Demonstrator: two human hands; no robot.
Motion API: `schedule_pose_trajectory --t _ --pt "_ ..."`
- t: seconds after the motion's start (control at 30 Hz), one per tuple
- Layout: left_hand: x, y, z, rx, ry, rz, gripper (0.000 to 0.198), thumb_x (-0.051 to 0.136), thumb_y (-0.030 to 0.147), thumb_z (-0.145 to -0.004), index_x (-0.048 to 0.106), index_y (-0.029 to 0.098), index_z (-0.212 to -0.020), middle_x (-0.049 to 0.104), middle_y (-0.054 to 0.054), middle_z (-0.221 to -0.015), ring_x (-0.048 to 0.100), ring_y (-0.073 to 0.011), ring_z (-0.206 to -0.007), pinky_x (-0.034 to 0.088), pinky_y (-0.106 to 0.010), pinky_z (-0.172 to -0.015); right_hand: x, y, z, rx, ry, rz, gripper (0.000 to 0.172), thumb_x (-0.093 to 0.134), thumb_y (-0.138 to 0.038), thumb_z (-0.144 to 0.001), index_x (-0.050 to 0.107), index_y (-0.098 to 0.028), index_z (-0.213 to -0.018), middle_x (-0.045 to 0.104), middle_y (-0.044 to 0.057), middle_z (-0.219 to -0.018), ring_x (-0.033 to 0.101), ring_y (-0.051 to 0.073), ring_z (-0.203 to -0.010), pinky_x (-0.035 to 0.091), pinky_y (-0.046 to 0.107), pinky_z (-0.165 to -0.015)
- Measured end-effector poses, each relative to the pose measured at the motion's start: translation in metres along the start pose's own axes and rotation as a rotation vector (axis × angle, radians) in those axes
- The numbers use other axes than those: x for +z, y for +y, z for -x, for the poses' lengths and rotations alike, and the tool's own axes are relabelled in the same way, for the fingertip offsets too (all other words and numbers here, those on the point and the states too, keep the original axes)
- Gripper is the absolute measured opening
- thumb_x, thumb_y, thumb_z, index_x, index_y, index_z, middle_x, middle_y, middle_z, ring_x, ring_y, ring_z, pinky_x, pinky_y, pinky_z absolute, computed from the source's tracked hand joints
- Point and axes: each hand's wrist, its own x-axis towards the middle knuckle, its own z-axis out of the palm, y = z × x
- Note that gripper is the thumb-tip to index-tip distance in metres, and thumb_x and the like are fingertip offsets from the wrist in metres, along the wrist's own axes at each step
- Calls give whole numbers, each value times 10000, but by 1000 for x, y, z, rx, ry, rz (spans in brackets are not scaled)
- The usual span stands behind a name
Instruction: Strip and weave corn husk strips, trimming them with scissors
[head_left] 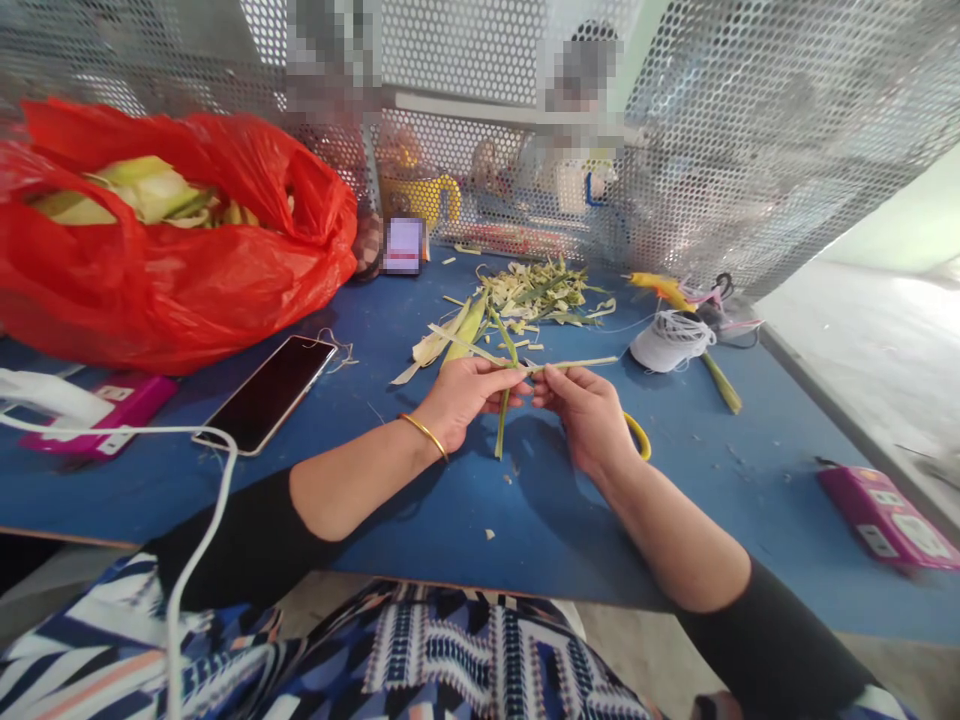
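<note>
In the middle of the view my left hand [480, 390] pinches crossed green strips of corn husk [502, 425] between thumb and fingers. My right hand [581, 405] is closed close beside it, its thumb and forefinger on a narrow husk strip [589, 362] that runs out to the right. One strip end hangs down below the fingertips, while another rises behind them. Just beyond my left hand lie wider husk pieces [466, 330]. A yellow ring-like handle [639, 437] shows partly beneath my right wrist; the rest of it is hidden.
Husk scraps [536, 290] are heaped behind my hands. Right of them stand a white thread spool [667, 342] and a yellow-handled tool [660, 290]. At left are a red plastic bag [247, 290] of husks and a phone [270, 395]. A perforated metal screen [495, 60] borders the back.
</note>
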Motion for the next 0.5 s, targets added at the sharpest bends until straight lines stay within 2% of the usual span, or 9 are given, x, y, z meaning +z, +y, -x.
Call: schedule_pose_trajectory --t 0.13,0.27,0.33,0.5 --pt "1 2 1 -24 20 -11 94 823 193 -712 747 143 -690 725 -27 -630 626 -99 -547 503 -246 -639 1 -2 2 -88 15 2 288 837 -436 -618 691 -191 -655 680 13 -641 596 132 -585 519 289 -603" --pt "1 2 2 -59 -11 -38 147 854 249 -692 752 144 -704 729 -33 -626 639 -109 -546 503 -236 -603 2 -5 4 -113 -54 53 304 803 -478 -684 680 -200 -667 655 -7 -624 585 124 -578 514 286 -620" --pt "1 1 2 -56 -8 -52 172 856 277 -697 746 145 -690 725 -36 -618 637 -111 -546 514 -242 -610 2 -5 4 -132 -41 73 312 803 -484 -678 671 -202 -649 643 -11 -612 571 122 -572 508 283 -614" --pt "2 0 2 -33 43 -67 158 845 262 -709 743 143 -695 722 -34 -623 636 -107 -544 525 -251 -637 3 -3 1 -1 30 20 399 859 -531 -586 670 -190 -669 637 -13 -616 555 109 -537 476 260 -559"
